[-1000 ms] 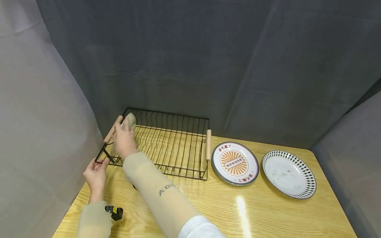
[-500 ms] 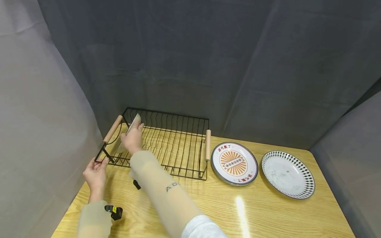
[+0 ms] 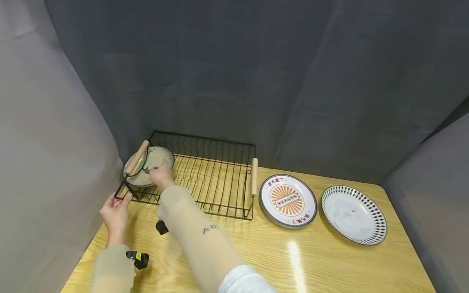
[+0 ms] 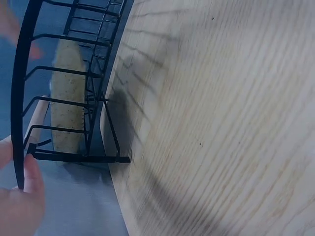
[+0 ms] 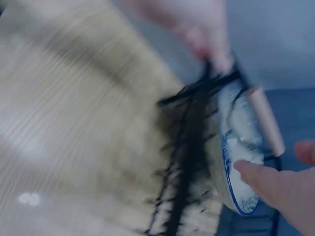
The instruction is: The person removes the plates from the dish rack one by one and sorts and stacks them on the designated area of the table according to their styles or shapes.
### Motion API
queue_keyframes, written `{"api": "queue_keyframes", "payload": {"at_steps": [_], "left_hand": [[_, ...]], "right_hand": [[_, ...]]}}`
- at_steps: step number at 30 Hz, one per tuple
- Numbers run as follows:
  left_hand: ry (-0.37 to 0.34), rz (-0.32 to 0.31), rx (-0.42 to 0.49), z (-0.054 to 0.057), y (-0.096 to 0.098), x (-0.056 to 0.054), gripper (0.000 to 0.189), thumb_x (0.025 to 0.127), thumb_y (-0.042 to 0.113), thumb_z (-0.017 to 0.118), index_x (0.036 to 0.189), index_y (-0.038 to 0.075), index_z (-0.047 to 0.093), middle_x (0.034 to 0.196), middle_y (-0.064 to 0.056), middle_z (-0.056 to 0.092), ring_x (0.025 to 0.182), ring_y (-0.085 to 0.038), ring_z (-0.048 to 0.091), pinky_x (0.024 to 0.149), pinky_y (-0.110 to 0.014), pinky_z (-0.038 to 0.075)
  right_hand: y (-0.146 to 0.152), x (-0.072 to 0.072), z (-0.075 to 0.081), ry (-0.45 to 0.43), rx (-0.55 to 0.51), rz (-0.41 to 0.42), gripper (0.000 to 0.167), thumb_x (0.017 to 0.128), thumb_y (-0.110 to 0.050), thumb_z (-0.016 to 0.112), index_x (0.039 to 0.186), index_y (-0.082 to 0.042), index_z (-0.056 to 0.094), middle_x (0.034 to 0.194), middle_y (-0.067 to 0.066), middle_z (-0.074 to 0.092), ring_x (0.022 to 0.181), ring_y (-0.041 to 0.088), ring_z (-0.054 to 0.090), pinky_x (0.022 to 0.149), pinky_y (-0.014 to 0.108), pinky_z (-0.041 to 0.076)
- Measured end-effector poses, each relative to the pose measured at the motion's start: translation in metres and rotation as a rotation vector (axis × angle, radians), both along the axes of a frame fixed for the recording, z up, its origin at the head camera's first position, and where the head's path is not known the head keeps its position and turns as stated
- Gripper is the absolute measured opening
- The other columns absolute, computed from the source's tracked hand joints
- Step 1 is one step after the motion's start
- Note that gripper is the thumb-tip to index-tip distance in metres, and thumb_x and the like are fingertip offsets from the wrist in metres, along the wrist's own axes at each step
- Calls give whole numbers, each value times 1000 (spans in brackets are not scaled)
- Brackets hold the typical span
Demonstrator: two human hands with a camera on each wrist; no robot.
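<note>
A black wire dish rack [image 3: 205,138] with wooden end handles stands on the table. At its front left corner my left hand [image 3: 115,213] pinches the black frame, with thumb and fingers on either side of the bar [image 4: 18,123]. A beige plate [image 3: 161,154] with a blue rim and blue pattern leans at the rack's left end, partly behind the left handle [image 3: 137,158]. My right hand [image 3: 162,176] reaches into the rack, and an extended fingertip touches the plate's patterned inner face [image 5: 241,189]. The plate's speckled underside [image 4: 69,98] shows through the wires.
To the right of the rack lies a white plate [image 3: 287,201] with an orange sunburst and red characters. Beyond it is a white dish [image 3: 354,215] with a black diamond border. A grey cloth wall [image 3: 234,73] rises behind the rack.
The plate was held nearly edge-on in my right hand; now it has tipped left against the rack's end, its face showing. The right hand's grip has loosened. My left hand stays at the corner.
</note>
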State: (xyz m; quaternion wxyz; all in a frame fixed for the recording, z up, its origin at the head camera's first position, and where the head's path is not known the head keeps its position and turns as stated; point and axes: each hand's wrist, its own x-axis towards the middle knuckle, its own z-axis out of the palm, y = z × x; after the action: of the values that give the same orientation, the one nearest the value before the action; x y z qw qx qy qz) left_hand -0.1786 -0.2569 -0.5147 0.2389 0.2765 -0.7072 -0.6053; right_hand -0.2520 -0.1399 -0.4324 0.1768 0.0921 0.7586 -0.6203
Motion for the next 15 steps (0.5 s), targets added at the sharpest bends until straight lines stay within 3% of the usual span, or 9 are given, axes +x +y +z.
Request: {"api": "queue_keyframes", "payload": {"at_steps": [2,3,4,8,10,12,15], "left_hand": [[-7,2,-5,0,1,-1,31,83,15,67,106,-2,55,70,16,52,62,9,51,57,-6,41],[-9,9,-9,1,2,-1,30,83,15,67,105,-1,56,71,15,52,62,9,51,57,-6,41],[-9,13,-11,1,2,-1,30,83,15,67,105,-1,56,71,15,52,62,9,51,57,-7,41],[-3,18,-2,2,2,-3,32,83,16,67,107,-2,57,72,14,52,63,9,52,57,-7,42],[-11,11,-6,3,2,-4,33,83,16,67,108,-2,56,72,14,52,62,9,52,57,-7,42],[-21,8,-2,3,2,-3,33,83,16,67,108,-2,57,72,14,52,62,9,52,57,-7,42],[-29,18,-3,3,1,-3,33,83,17,67,109,-2,57,72,13,52,62,9,52,57,-7,42]], "right_hand": [[1,-1,-10,-22,30,-4,64,92,-11,51,146,-13,17,148,8,23,124,23,41,97,37,38],[2,-1,-16,-33,35,-1,65,92,-12,51,147,-12,15,149,8,22,127,25,38,100,39,35],[2,-2,-22,-38,46,0,67,92,-14,52,147,-12,13,149,8,21,134,26,25,105,41,28],[0,-5,-35,-20,83,-3,66,92,-14,53,146,-11,16,149,7,21,135,25,24,106,39,28],[1,-6,-38,18,156,10,60,92,-12,53,145,-10,24,147,7,28,133,24,29,104,36,32],[2,-7,-41,57,275,57,51,93,-14,51,141,-10,34,143,6,36,129,22,35,101,34,35],[3,-9,-43,136,531,212,37,96,-18,46,132,-10,48,137,4,42,123,19,43,97,29,39]]}}
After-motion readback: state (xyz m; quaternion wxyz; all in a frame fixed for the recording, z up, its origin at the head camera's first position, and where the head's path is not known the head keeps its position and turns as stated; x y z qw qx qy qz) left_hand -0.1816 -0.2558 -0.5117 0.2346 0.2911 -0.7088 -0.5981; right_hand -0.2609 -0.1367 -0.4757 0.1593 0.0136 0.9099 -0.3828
